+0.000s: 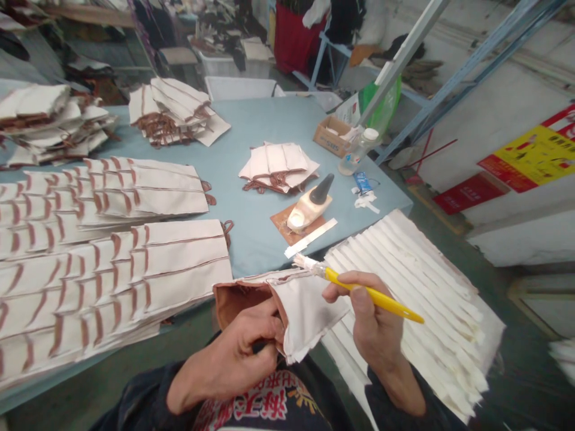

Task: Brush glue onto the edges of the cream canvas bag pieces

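Note:
My left hand (245, 347) is closed on the rim of a fabric pouch (309, 305), white outside and brown inside, whose mouth gapes toward me. Between the thumb and fingers of my right hand (375, 323) is a yellow-handled paintbrush (375, 294). White matter coats its bristles, which point left just above the pouch's far edge. Beyond them, a cut-down white container (309, 211) with a dark spout lies on a brown board (277, 224). Next to it is a white strip (311, 237).
Overlapping rows of white pieces with brown edges (179, 251) cover the table's left side. Stacked pieces (278, 160) lie farther back. White layered strips (404, 299) spread at right. A plastic bottle (359, 152) and cardboard box (330, 136) stand near the far right edge.

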